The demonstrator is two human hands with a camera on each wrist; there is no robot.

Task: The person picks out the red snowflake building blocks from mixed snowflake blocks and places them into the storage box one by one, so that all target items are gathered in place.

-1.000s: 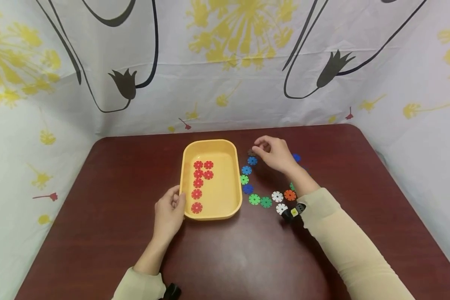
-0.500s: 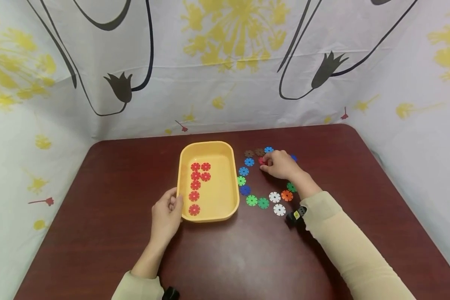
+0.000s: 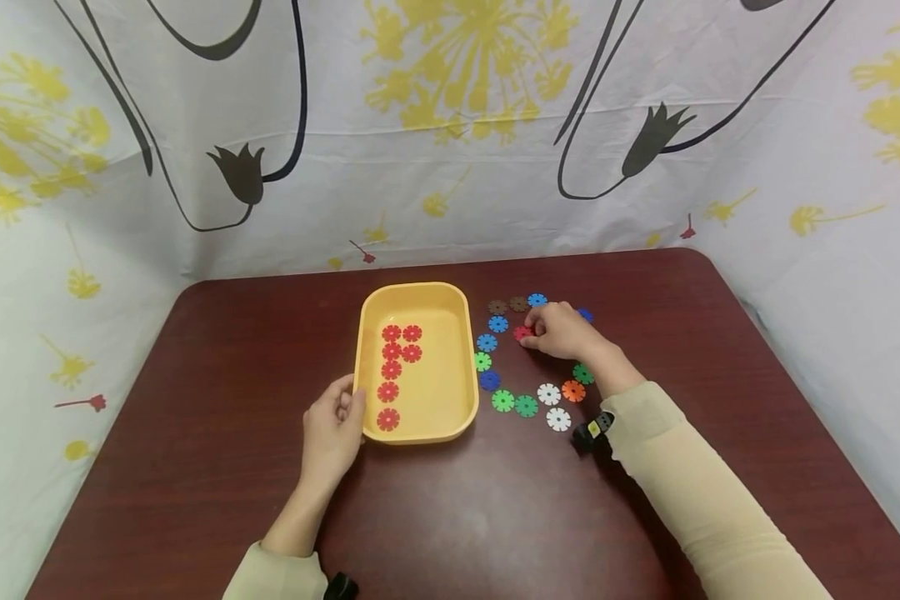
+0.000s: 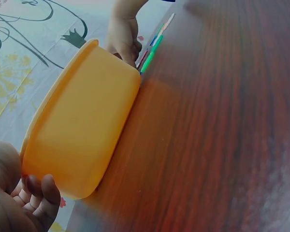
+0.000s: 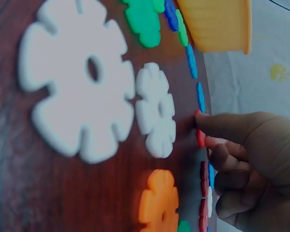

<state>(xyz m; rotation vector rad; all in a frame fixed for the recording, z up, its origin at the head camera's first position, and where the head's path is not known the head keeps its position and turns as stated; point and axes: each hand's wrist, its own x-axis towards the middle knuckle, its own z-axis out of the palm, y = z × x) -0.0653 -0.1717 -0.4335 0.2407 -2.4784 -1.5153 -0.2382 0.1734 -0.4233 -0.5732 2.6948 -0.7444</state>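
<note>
Landmark: the yellow tray (image 3: 442, 379), on the dark red-brown tabletop (image 3: 450, 517) in front of you. Your left hand (image 3: 334, 423) grasps the tray's rim at the near part of its left side; in the left wrist view, those fingers curl against the outer wall. Your right hand (image 3: 562, 332) is right of the tray, thumb and finger pinching a red disc (image 3: 523, 332); cannot tell whether that disc is clear of the wood. Inside the tray, seven red discs (image 3: 392, 369): five in a column along the left side, two beside the upper ones. Outside, close to the tray's right wall, a light green disc (image 3: 482, 361), with blue discs (image 3: 487, 342) above it and a dark blue disc (image 3: 490, 380) below. Right of the tray's far corner, two brown discs (image 3: 507, 305). Off its near right corner, a dark green disc (image 3: 527, 406), then two white discs (image 3: 558, 419) and an orange disc (image 3: 573, 391) farther out. Some pieces there are partly hidden behind your right hand. Beyond the tray hangs a white printed cloth (image 3: 345, 192). Beige sleeves (image 3: 705, 492) cover both your forearms.
</note>
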